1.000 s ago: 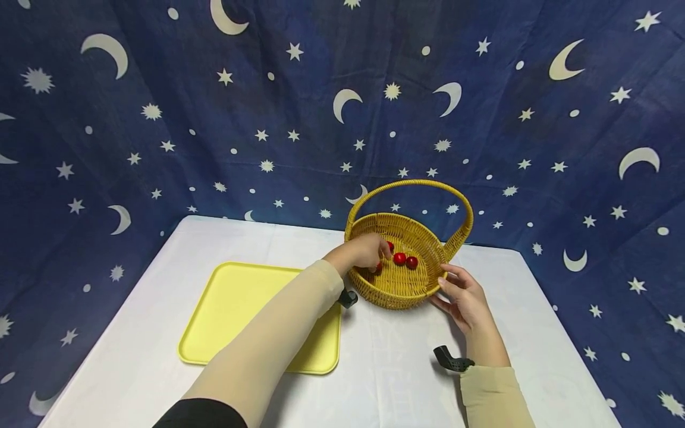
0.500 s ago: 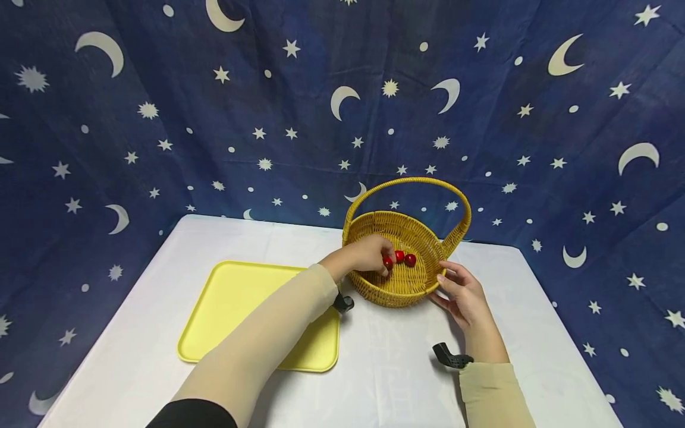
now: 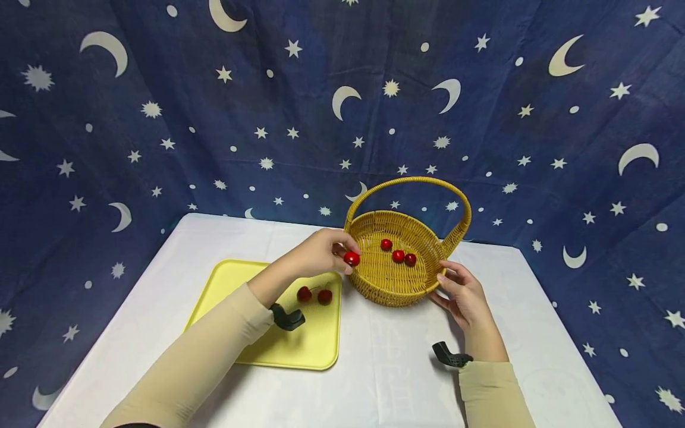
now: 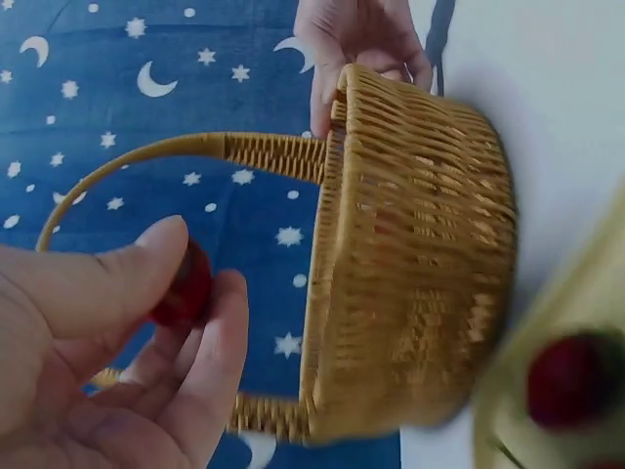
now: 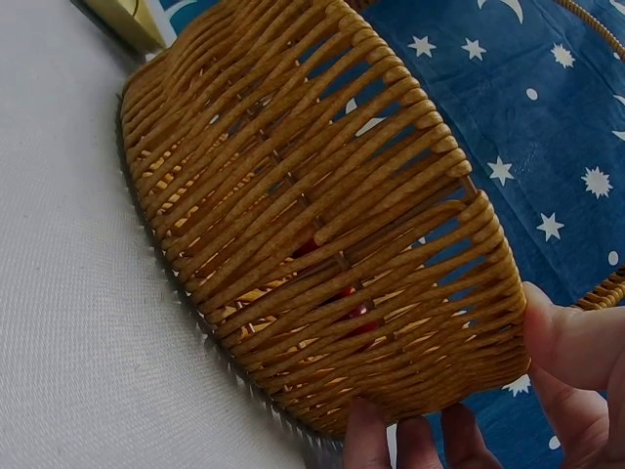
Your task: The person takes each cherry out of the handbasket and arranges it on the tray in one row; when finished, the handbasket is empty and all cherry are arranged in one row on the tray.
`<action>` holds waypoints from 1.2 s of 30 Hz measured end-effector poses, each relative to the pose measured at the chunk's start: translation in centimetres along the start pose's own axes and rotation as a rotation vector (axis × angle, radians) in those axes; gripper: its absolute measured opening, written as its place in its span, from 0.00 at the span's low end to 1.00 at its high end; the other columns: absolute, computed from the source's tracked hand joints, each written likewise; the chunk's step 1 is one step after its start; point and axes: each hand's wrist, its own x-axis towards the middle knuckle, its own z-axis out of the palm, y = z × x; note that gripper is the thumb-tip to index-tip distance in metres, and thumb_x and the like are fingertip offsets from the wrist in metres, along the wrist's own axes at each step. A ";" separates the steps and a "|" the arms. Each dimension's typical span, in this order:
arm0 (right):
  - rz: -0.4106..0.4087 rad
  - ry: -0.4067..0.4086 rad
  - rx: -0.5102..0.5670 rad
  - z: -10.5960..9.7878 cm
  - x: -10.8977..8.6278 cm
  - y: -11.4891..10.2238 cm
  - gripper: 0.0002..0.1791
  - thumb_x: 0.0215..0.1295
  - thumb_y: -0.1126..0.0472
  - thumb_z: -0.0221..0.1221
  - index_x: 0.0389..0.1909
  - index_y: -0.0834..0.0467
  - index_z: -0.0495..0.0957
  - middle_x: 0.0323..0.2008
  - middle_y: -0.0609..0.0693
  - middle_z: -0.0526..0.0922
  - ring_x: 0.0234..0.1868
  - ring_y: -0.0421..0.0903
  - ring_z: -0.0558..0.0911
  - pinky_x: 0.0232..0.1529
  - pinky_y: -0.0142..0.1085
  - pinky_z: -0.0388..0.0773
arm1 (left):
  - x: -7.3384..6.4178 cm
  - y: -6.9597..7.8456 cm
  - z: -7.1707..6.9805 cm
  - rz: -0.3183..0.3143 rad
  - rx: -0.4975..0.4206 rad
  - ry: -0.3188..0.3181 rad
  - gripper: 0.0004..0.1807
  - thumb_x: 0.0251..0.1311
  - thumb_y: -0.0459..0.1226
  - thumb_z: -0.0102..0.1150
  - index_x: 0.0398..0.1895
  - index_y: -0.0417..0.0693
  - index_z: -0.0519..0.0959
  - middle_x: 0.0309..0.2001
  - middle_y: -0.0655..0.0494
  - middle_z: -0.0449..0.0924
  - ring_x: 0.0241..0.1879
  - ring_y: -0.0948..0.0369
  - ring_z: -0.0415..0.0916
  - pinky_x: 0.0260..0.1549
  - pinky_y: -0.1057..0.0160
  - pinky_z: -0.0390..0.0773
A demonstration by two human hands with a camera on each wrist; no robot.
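My left hand pinches a red cherry between thumb and fingers, beside the left rim of a woven basket. In the left wrist view that cherry is gripped by the thumb and fingertips, apart from the basket wall. My right hand holds the basket's right side, thumb at the rim and fingers against the outer wall. Inside the basket lie three cherries. Two more cherries with stems lie on a yellow tray, partly beneath my left forearm.
The basket's tall arched handle rises above its opening. A white cloth covers the table. Behind it hangs a dark blue curtain with moons and stars. A black mount sticks out from my left wrist.
My left hand has moved left out of the basket with a cherry between its fingers. Two cherries on the tray, hidden behind the forearm before, now show. The right hand stays at the basket.
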 end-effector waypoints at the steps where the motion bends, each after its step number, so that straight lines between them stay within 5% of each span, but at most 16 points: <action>1: 0.001 0.001 -0.004 0.0 0.0 -0.1 0.27 0.80 0.63 0.60 0.76 0.50 0.70 0.60 0.46 0.71 0.59 0.44 0.83 0.56 0.45 0.88 | -0.9 -0.4 -0.4 -0.009 0.018 0.023 0.18 0.54 0.27 0.79 0.46 0.49 0.88 0.45 0.53 0.88 0.40 0.61 0.84 0.44 0.63 0.83; 9: 0.005 0.004 -0.005 0.2 -0.1 -0.2 0.26 0.80 0.62 0.60 0.75 0.49 0.70 0.60 0.46 0.70 0.60 0.44 0.82 0.58 0.46 0.87 | -6.7 -5.3 -2.6 -0.176 0.170 0.133 0.18 0.49 0.28 0.82 0.40 0.53 0.85 0.38 0.57 0.83 0.41 0.59 0.80 0.45 0.58 0.77; 15: 0.011 0.004 -0.008 0.2 -0.1 -0.3 0.27 0.80 0.62 0.61 0.76 0.49 0.70 0.60 0.45 0.71 0.62 0.45 0.82 0.60 0.48 0.86 | -9.1 -8.0 -3.4 -0.258 0.203 0.113 0.20 0.46 0.25 0.82 0.39 0.50 0.84 0.36 0.55 0.82 0.37 0.57 0.76 0.40 0.58 0.75; 24: 0.025 0.018 -0.017 0.3 -0.1 -0.1 0.28 0.79 0.62 0.61 0.77 0.48 0.70 0.60 0.44 0.71 0.63 0.45 0.81 0.60 0.47 0.86 | -9.8 -9.6 -2.3 -0.260 0.239 0.062 0.20 0.45 0.27 0.84 0.39 0.50 0.84 0.36 0.57 0.83 0.38 0.59 0.77 0.44 0.57 0.76; 36: 0.014 -0.002 -0.004 0.2 0.0 -0.2 0.27 0.80 0.62 0.60 0.76 0.48 0.71 0.62 0.45 0.71 0.64 0.45 0.80 0.62 0.49 0.85 | -9.4 -10.1 -1.8 -0.255 0.279 0.069 0.22 0.44 0.29 0.86 0.40 0.50 0.82 0.36 0.57 0.83 0.39 0.59 0.77 0.47 0.55 0.77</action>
